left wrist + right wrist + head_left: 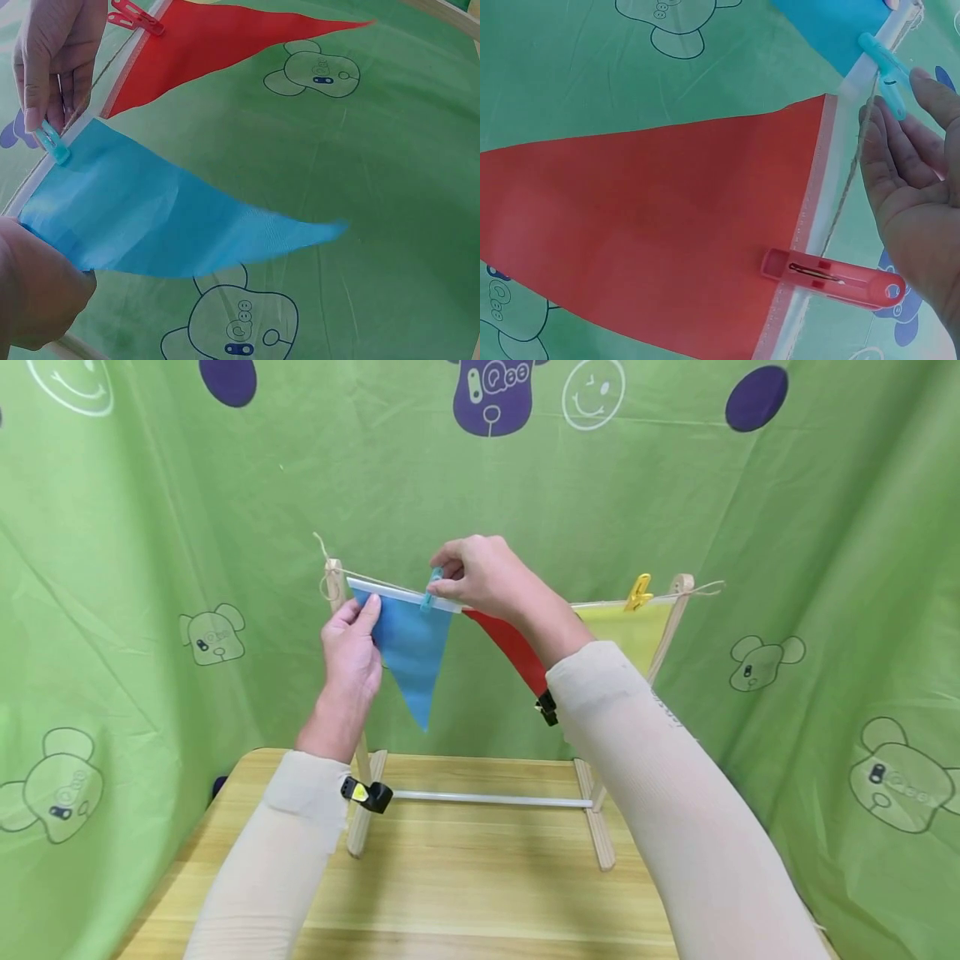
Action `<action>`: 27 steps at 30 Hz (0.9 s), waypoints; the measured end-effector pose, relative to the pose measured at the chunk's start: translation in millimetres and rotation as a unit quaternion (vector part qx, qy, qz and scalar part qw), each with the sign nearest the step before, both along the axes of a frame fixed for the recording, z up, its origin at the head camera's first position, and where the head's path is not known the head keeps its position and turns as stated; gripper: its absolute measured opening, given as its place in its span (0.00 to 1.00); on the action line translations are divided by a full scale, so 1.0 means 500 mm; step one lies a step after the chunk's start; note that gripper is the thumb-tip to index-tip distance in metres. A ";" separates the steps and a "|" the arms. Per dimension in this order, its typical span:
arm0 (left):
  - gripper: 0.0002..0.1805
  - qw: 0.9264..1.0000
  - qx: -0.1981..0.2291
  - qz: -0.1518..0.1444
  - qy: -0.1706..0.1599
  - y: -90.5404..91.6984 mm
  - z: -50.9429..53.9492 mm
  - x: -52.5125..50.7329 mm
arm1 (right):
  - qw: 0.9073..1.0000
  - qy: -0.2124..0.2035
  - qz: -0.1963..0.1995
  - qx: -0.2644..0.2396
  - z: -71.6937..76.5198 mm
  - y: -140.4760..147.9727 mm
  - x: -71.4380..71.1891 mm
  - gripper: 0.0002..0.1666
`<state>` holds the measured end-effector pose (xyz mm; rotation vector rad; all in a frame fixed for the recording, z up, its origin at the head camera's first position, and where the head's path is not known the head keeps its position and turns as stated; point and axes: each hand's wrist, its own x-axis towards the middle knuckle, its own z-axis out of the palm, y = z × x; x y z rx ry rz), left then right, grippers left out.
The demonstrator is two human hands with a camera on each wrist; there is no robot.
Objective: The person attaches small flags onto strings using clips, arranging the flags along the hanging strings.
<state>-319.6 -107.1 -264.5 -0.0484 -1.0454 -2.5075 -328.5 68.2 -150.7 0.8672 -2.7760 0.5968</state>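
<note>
My left hand (352, 647) pinches the upper left corner of a blue triangular pennant (412, 643), thumb in front. The pennant hangs point down from a white top strip by a string (382, 581). A light blue clothespin (885, 64) sits across the strip near the pennant's right end. My right hand (487, 572) holds its handles between thumb and fingers, as the right wrist view shows. Beside it hangs a red pennant (675, 217), fastened by a red clothespin (832, 279). In the head view my right hand and forearm hide much of the red pennant.
A yellow pennant (630, 631) with a yellow clothespin (639, 592) hangs at the right. Wooden posts (678, 589) carry the string, joined low by a white rod (487, 798). The stand is on a wooden table (480, 885) before green printed cloth (300, 468).
</note>
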 end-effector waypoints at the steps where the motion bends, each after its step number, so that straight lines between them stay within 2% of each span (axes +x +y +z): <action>1: 0.09 1.000 -0.004 -0.002 -0.002 -0.001 -0.001 0.001 | 1.000 0.001 0.001 0.001 0.000 0.000 0.000 0.26; 12: 0.05 0.999 -0.028 -0.029 0.001 -0.002 -0.007 0.012 | 1.000 0.002 0.012 -0.014 -0.004 0.001 0.000 0.27; 19: 0.05 0.999 -0.029 -0.036 0.010 -0.003 -0.009 0.013 | 0.999 0.003 0.022 -0.032 -0.005 -0.002 -0.003 0.27; 27: 0.07 0.998 -0.033 -0.048 0.004 -0.008 -0.011 0.013 | 0.999 0.005 0.025 -0.036 -0.006 -0.004 0.000 0.29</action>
